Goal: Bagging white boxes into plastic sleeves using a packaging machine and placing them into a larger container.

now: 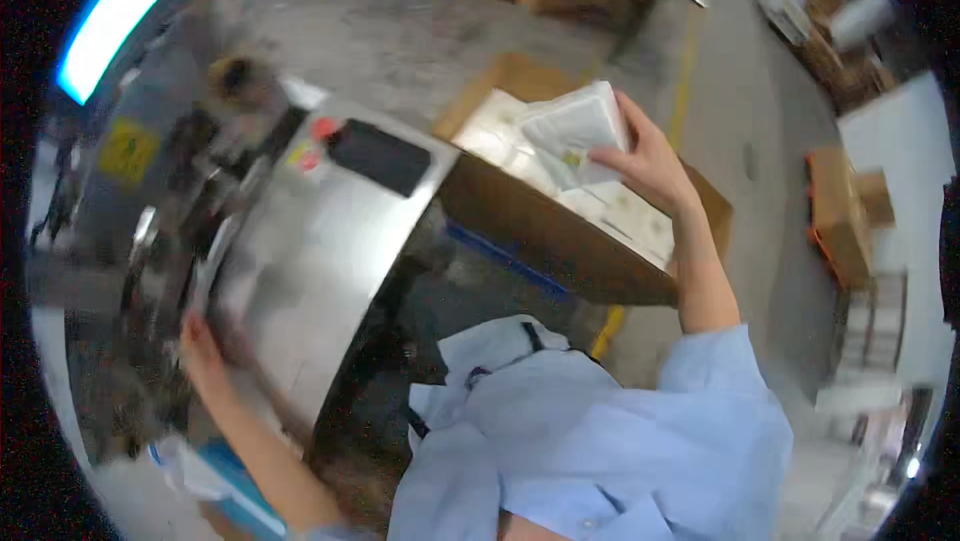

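My right hand [645, 161] is closed around a flat, clear-and-white plastic packet [575, 131], thumb on the near face and fingers behind its right edge. The packet is tilted over an open cardboard box [570, 246] that holds several white packets [500, 136]. At the left, my left hand [203, 351] is by the edge of a shiny metal worktop [310, 241], next to the machine. Motion blur smears its fingers, so their pose and any contact cannot be made out.
A black phone-like slab [380, 156] lies on the worktop beside red buttons [325, 129]. Dark machinery [180, 181] with a lit screen [120, 21] stands on the left. Brown cartons [840, 216] sit at the right, past a yellow floor line [688, 51].
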{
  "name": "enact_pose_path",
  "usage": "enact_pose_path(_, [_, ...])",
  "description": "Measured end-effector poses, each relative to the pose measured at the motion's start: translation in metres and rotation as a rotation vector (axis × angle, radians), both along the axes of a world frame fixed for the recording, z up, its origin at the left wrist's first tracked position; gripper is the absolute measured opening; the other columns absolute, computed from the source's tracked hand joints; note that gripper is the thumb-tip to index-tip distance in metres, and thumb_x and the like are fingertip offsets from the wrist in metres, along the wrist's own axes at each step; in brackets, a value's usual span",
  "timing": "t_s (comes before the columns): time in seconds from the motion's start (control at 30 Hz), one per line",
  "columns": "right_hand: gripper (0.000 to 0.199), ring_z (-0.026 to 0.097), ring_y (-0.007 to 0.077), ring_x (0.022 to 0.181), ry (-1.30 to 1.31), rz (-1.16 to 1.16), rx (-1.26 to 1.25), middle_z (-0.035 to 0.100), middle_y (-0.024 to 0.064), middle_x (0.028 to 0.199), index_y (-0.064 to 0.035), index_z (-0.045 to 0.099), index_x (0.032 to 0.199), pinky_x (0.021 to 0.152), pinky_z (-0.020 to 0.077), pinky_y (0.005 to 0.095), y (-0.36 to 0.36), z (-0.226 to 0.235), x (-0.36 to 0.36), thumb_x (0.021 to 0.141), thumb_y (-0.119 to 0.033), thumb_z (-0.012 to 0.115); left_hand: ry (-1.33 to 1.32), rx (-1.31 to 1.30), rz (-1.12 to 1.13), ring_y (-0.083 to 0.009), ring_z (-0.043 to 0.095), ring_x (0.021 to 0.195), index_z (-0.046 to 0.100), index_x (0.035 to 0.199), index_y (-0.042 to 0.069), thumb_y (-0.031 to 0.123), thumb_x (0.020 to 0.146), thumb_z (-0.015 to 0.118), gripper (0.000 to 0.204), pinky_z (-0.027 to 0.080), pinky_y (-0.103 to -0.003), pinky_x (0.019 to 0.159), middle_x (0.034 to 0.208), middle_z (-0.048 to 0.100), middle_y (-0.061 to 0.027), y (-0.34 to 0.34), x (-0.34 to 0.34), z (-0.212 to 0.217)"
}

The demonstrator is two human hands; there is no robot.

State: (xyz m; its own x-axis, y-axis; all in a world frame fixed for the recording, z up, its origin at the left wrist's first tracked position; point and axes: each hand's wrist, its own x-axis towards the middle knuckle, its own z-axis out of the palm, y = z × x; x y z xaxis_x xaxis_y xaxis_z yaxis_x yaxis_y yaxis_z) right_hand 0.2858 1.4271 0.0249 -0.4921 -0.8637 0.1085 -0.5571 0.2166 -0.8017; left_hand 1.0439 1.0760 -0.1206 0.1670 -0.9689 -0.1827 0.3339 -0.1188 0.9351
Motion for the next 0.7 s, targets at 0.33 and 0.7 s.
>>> enact_pose_path(0.33, [0.062,0.064,0.0254,0.103,-0.246,0.110,0.810,0.068,0.0124,0.114,-0.0069,0.059,0.131,0.086,0.0530,0.0389,0.204,-0.181,-0.150,0.079,-0.038,0.072,-0.813,-0.274,-0.154,-0.0132,0.057,0.095,0.057,0.127,-0.002,0.021,0.100,0.057,0.036,0.046,-0.024,0.081,0.112,0.060,-0.0068,0.149,-0.111,0.101])
enact_pose_path(0.7, [0.044,0.066,0.0355,0.096,0.350,0.136,0.747,0.068,0.0233,0.103,0.0008,0.064,0.113,0.085,0.0504,0.0428,0.109,-0.205,-0.109,0.086,-0.034,0.066,-0.925,-0.061,0.330,-0.0231,0.058,0.111,0.059,0.130,0.005,0.026,0.099,0.057,0.038,0.046,-0.034,0.097,0.124,0.061,-0.0138,0.252,0.159,0.039])
